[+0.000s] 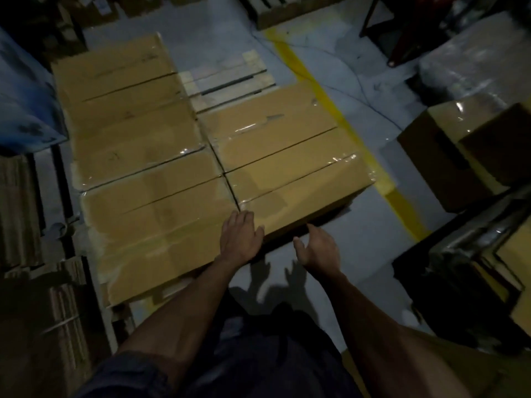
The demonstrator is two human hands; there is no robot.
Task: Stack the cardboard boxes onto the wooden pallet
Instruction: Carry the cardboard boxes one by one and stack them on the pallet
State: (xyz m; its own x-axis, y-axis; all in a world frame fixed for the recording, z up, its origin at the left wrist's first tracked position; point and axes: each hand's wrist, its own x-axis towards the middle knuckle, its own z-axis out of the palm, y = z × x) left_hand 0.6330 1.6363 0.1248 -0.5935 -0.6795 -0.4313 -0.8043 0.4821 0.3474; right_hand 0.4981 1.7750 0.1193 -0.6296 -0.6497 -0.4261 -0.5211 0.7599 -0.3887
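- I saw the wooden pallet (230,81) on the grey floor, its bare slats showing only at the far end, between the two rows of boxes; the slats ran across the view, rising slightly to the right.
- The left row of boxes (135,156) ran away from me, tilted toward the upper left; I counted about three taped cartons end to end, though the dim light made the count uncertain.
- The near right box (298,185) lay flat on the pallet, touching the left row along a dark seam. Its taped flap seam and long axis pointed across the pallet, rising to the right, toward the yellow floor line (330,110).
- A second carton, the far right box (267,122), sat just behind it, laid the same way, touching it.
- My left hand (240,237) rested flat on the near corner of the near right box, fingers straight and spread, gripping nothing.
- My right hand (319,248) hovered just beside the box's near edge, fingers loosely extended and thumb apart; I could not tell whether the fingertips touched the cardboard.
- More brown cartons (448,156) stood well apart to the right, beyond the yellow line.
- Flattened cardboard (20,214) was stacked at the left.
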